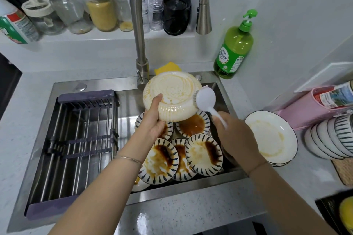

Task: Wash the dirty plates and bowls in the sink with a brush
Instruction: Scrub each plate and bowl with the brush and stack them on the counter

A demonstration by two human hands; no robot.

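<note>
— Where is the bowl point(172, 95)?
— Left hand point(152, 123) is gripping it over the sink's point(191, 187) dirty plates point(203, 153); right hand point(234, 135) is clutching the brush point(206, 99), bristles touching the bowl's right edge.

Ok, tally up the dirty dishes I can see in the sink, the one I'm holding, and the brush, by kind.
White bowl, held in the left hand: 1
Brush, in the right hand: 1
Striped-rim dishes showing in the sink: 5
Plain white dish, half hidden at the near edge: 1
Total: 8; more may lie underneath.
</note>
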